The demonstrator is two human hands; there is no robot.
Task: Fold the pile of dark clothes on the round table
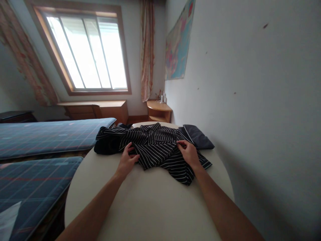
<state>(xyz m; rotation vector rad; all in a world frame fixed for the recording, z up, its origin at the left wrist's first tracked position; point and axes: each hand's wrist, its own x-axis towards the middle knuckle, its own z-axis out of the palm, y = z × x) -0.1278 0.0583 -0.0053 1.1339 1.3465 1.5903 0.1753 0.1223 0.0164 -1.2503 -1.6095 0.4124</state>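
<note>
A black shirt with white stripes (pixel 157 152) lies spread and rumpled on a round, pale table (pixel 150 204), its collar toward the far side. My left hand (pixel 127 160) is at the shirt's near left edge, thumb and fingers apart, touching the fabric. On the right, my right hand (pixel 187 152) pinches a fold of the striped cloth between thumb and fingers. Part of the near hem hangs in loose points toward me. Beside the shirt, a folded dark garment (pixel 199 136) rests at the table's right edge, and a black cloth bundle (pixel 106 146) sits under the left sleeve.
Two beds with blue plaid mattresses (pixel 50 135) stand to the left of the table. A white wall (pixel 263 134) runs close along the right. Beyond are a wooden desk (pixel 112 108), a corner shelf (pixel 160 106) with small items, and a bright window (pixel 87 50).
</note>
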